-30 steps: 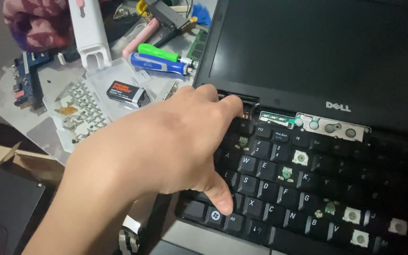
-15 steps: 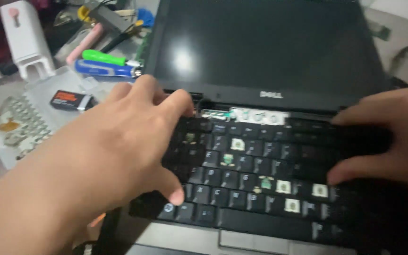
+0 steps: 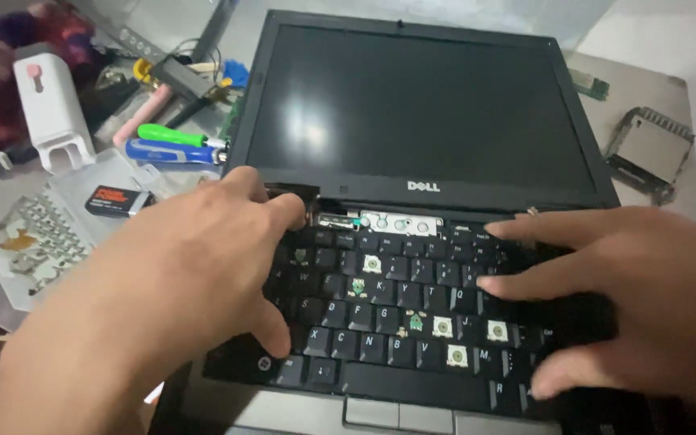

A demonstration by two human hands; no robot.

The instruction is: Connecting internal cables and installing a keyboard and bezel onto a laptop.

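An open black laptop (image 3: 412,113) with a dark screen stands before me. Its black keyboard (image 3: 396,322) has several keycaps gone, leaving pale sockets. My left hand (image 3: 179,274) lies over the keyboard's left side, fingertips at its top left corner and thumb low on the keys. My right hand (image 3: 630,298) rests flat on the right side, fingers pointing left across the keys. Neither hand grasps a loose object.
Left of the laptop lie a green-handled screwdriver (image 3: 171,134), a blue-handled one (image 3: 167,151), a small black battery (image 3: 118,200), a clear bit tray (image 3: 34,234) and a white plastic holder (image 3: 50,109). A metal drive caddy (image 3: 648,153) sits at the right.
The view has swung left to right across the laptop. My right hand came in and settled on the keyboard's right side. My left hand stays on the left side.
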